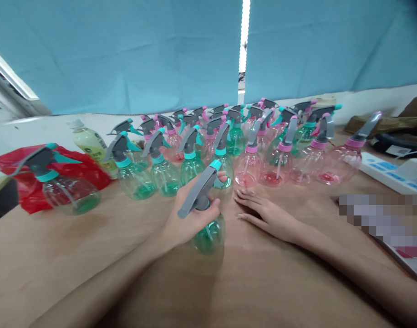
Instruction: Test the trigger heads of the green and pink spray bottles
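Observation:
My left hand (191,209) is wrapped round the neck of a green spray bottle (210,237) with a grey and teal trigger head. The bottle is close to upright over the near middle of the table, and part of its neck is hidden by my fingers. My right hand (263,212) rests on the tabletop with its fingers stretched out, holding nothing. Just beyond it stand clear pink spray bottles (247,171) with pink collars. Behind my left hand is a row of green spray bottles (165,177) with teal collars.
Several more spray bottles (236,136) crowd the back of the wooden table (133,282). At left, a single spray bottle (72,196) stands before a red plastic bag (27,182) and a drink bottle (92,141). A white power strip (386,171) and a black coil (399,143) lie at right.

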The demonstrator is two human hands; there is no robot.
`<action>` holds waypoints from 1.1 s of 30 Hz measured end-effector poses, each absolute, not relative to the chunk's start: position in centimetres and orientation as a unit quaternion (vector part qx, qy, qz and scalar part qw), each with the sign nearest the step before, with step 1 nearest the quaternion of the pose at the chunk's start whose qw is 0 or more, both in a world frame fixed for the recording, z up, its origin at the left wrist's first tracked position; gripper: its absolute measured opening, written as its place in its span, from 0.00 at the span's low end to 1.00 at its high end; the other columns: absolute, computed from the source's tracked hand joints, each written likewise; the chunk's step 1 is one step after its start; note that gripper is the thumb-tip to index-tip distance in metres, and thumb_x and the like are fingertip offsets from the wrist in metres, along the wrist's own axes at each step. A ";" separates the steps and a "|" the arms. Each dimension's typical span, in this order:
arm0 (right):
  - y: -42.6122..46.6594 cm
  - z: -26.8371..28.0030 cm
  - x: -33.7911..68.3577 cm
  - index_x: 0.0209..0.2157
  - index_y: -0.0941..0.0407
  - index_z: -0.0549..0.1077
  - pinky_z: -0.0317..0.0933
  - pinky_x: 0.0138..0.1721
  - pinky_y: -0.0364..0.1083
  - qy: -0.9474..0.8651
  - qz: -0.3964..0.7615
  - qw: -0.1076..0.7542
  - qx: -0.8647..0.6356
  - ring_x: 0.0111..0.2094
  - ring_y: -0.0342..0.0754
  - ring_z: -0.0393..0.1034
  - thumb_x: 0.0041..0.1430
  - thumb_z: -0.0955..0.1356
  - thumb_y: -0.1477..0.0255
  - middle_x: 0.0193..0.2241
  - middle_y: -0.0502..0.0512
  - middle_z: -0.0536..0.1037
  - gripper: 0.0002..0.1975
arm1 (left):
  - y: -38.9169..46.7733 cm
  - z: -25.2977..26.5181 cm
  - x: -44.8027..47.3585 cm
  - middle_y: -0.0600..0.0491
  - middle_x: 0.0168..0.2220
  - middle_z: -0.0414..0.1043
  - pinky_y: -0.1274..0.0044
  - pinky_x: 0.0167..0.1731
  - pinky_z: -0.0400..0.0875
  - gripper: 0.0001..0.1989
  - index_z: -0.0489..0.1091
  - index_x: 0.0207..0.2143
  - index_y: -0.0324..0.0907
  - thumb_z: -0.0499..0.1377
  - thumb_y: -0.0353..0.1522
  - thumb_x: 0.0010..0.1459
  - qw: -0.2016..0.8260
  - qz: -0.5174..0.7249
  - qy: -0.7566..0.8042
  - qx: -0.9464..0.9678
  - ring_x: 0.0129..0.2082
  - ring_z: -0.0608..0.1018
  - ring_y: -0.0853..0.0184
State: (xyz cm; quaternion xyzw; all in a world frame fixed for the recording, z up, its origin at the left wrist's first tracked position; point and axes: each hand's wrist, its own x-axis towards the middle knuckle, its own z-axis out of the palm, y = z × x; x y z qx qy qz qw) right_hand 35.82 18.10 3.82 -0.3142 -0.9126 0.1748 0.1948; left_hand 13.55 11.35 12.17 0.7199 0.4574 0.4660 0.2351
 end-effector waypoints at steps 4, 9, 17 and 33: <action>18.1 3.9 35.8 0.62 0.55 0.59 0.48 0.63 0.58 -0.913 0.174 0.185 -0.319 0.64 0.54 0.50 0.64 0.58 0.53 0.62 0.57 0.60 0.31 | 10.9 12.5 13.7 0.51 0.49 0.73 0.80 0.24 0.70 0.24 0.65 0.52 0.46 0.56 0.26 0.52 0.221 0.460 0.473 0.718 0.26 0.75 0.73; 18.0 4.0 35.8 0.62 0.55 0.59 0.47 0.63 0.58 -0.914 0.172 0.180 -0.320 0.64 0.54 0.49 0.64 0.58 0.53 0.63 0.57 0.59 0.31 | 10.4 13.6 14.3 0.54 0.39 0.75 0.80 0.24 0.67 0.20 0.68 0.47 0.45 0.55 0.26 0.50 0.211 0.451 0.507 0.703 0.25 0.74 0.73; 18.1 3.9 35.8 0.62 0.55 0.59 0.46 0.64 0.57 -0.916 0.170 0.178 -0.318 0.65 0.54 0.48 0.64 0.58 0.53 0.63 0.57 0.58 0.31 | 9.7 15.2 15.0 0.59 0.22 0.64 0.78 0.24 0.63 0.15 0.69 0.35 0.43 0.53 0.25 0.43 0.165 0.444 0.535 0.700 0.20 0.67 0.72; 18.1 3.9 35.8 0.61 0.54 0.60 0.48 0.63 0.58 -0.912 0.179 0.199 -0.312 0.64 0.55 0.50 0.63 0.59 0.53 0.62 0.57 0.60 0.30 | 10.1 14.9 14.6 0.57 0.25 0.71 0.75 0.24 0.68 0.14 0.69 0.38 0.44 0.53 0.27 0.47 0.195 0.428 0.530 0.706 0.21 0.72 0.68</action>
